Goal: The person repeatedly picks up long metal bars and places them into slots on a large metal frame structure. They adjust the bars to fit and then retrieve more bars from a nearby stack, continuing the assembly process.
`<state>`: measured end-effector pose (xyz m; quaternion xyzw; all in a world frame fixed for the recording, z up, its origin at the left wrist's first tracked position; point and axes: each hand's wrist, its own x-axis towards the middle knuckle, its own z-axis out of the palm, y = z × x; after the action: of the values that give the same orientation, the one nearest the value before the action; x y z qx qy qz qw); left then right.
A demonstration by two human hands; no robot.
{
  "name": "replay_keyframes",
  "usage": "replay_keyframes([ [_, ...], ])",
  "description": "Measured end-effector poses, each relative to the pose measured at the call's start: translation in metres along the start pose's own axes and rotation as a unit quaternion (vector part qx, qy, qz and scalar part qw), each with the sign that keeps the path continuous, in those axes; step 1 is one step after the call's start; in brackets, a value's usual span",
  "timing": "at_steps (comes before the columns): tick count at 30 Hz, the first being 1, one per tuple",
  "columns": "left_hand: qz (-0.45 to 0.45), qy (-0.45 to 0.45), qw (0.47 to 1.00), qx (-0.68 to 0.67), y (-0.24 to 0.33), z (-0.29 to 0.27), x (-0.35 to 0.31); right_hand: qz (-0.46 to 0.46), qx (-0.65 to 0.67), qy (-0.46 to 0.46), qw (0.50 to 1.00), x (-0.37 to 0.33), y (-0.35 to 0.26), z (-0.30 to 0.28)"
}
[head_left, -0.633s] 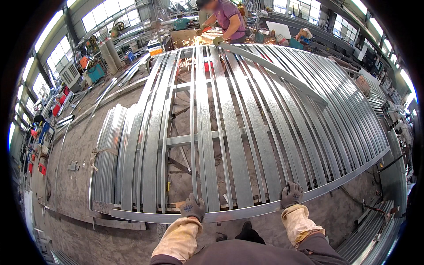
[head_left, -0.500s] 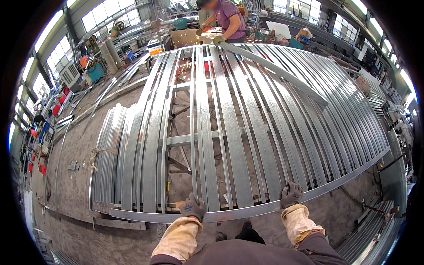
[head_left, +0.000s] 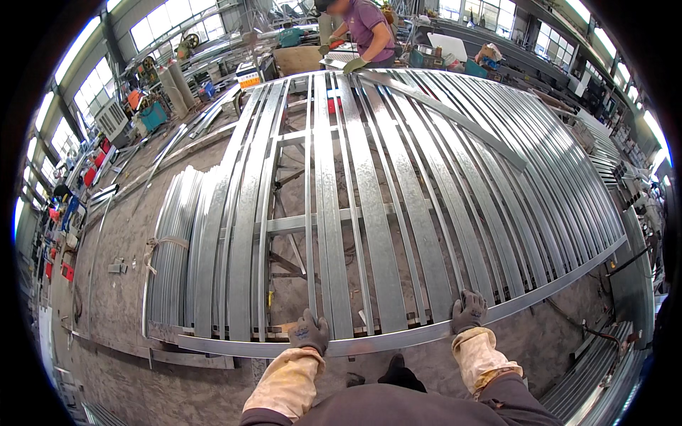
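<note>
My left hand (head_left: 310, 334), in a grey work glove and pale cuff, is closed over the long metal bar (head_left: 398, 341) along the near edge of a galvanized steel frame. Farther right on the same bar, my right hand (head_left: 469, 311) grips it in a matching glove. Both forearms reach up from the lower edge. Parallel metal strips (head_left: 376, 263) run from this bar to the far side, with narrow and wide gaps between them. The undersides of my fingers are partly hidden.
Across the frame a co-worker in a purple shirt (head_left: 371, 32) bends over a loose metal bar (head_left: 455, 117) lying diagonally on the strips, a tool in one gloved hand. Tied metal profiles (head_left: 170, 263) lie at left. More profiles (head_left: 590, 376) lie at lower right.
The sparks near the co-worker have stopped. The far end of the diagonal bar has dropped slightly, and the co-worker's gloved hand has shifted. My hands stay where they were.
</note>
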<state>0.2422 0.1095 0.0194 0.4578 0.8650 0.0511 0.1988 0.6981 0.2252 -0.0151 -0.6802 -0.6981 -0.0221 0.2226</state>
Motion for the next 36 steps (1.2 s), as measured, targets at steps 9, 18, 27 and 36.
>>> replay_keyframes([
  [9, -0.002, -0.014, 1.000, 0.008, -0.0030, 0.0011, 0.0024, 0.006, -0.006, -0.013, 1.000, -0.0005, -0.0015, -0.0006],
  [18, -0.006, -0.012, 1.000, 0.000, -0.0024, 0.0019, 0.0021, 0.002, -0.007, -0.008, 1.000, -0.0006, 0.0019, 0.0037],
  [27, 0.002, -0.010, 1.000, -0.004, -0.0034, -0.0002, 0.0010, -0.001, -0.004, 0.000, 1.000, -0.0020, 0.0013, 0.0045],
  [36, 0.007, 0.002, 1.000, 0.004, -0.0014, -0.0028, -0.0021, 0.007, -0.010, -0.004, 1.000, -0.0042, 0.0014, 0.0042],
])
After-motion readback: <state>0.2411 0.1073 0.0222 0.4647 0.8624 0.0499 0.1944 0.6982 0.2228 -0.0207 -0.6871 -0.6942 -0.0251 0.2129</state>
